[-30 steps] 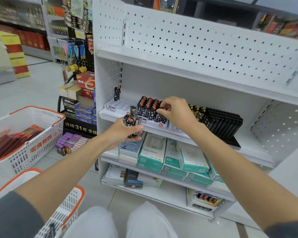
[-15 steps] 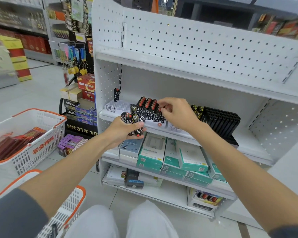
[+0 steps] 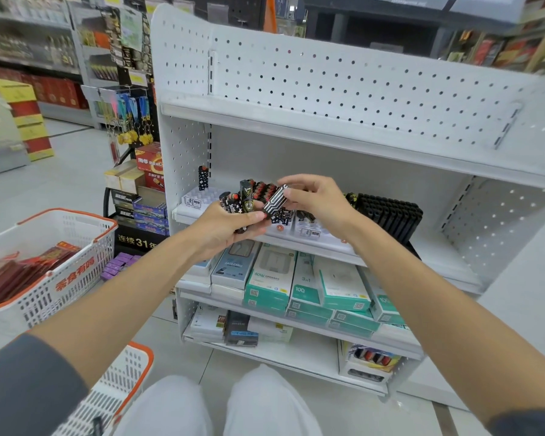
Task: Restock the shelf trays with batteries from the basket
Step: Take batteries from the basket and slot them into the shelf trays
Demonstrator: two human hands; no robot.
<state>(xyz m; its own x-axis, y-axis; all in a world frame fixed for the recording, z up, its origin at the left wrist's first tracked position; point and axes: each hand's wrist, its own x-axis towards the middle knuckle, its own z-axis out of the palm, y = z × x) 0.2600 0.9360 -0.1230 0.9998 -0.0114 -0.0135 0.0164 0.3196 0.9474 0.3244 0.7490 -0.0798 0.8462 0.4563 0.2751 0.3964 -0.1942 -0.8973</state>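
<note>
Near the shelf tray (image 3: 197, 197), our left grip (image 3: 224, 229) clutches batteries (image 3: 246, 198), right grip (image 3: 315, 199) pinching a single battery (image 3: 276, 201); jostling may spill them.

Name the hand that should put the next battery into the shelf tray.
Right. The right hand pinches one striped battery just above the tray, while the left hand is full, gripping the spare batteries.
</note>
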